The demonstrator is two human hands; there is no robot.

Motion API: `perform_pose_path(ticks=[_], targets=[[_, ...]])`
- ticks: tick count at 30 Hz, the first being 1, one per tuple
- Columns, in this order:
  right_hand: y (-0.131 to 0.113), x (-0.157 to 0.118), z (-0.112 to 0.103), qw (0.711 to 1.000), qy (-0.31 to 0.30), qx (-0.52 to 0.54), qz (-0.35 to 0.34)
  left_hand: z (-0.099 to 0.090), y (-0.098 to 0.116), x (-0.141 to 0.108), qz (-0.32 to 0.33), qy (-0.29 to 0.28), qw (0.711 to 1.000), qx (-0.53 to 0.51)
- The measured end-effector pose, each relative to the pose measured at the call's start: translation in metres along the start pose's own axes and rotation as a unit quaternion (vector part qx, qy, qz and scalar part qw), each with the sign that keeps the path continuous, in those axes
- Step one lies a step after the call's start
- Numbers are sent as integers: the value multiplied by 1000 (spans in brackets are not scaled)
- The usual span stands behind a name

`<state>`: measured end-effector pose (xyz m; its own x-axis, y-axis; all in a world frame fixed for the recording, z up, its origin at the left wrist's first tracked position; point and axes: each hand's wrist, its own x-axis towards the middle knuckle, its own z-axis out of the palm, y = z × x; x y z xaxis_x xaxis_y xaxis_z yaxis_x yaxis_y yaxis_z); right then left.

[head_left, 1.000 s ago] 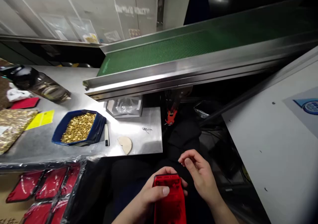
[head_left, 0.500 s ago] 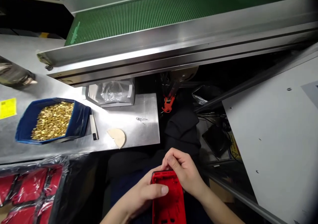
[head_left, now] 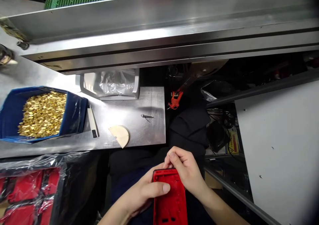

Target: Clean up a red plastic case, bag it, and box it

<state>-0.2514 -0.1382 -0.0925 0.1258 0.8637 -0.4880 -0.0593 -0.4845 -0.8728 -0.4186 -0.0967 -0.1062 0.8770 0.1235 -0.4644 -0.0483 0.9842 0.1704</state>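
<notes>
A red plastic casing with a dark outer edge lies hollow side up over my lap. My left hand grips it from the left, thumb pressed on its inside and the other fingers underneath. At its top right corner, my right hand has its fingers pinched together against the edge; anything between those fingertips is hidden. On the metal table ahead lie a small nail clipper and a pale half-round piece with a notch. The casing's lower end runs out of the frame.
A blue bin of small gold-coloured parts stands left, beside a white-handled cutter. A tray with clear plastic sits under the conveyor's metal rail. More red casings lie in a plastic-lined box at lower left. An orange tool hangs ahead.
The view has shifted, so the conveyor now sits higher and the table looks nearer. Both hands keep nearly the same hold on the red casing, with the right fingers slightly shifted.
</notes>
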Motion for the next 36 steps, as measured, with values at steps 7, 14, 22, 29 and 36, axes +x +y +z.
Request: perform_pose_path(ticks=[7,14,22,29,36], targets=[[-6,11,24,998,65,14,5,-2,21,-18,5,34,999,-10],[-7,6,22,999,33,-5,-35,4,12,-21,40,49,998,27],[7,-11,-9,998,45,9,-40,12,-16,7,51,19,998,13],[15,-18,-17,993,94,12,-73,18,-15,11,15,47,998,31],[18,-15,-17,989,120,22,-87,18,-14,14,2,42,998,43]])
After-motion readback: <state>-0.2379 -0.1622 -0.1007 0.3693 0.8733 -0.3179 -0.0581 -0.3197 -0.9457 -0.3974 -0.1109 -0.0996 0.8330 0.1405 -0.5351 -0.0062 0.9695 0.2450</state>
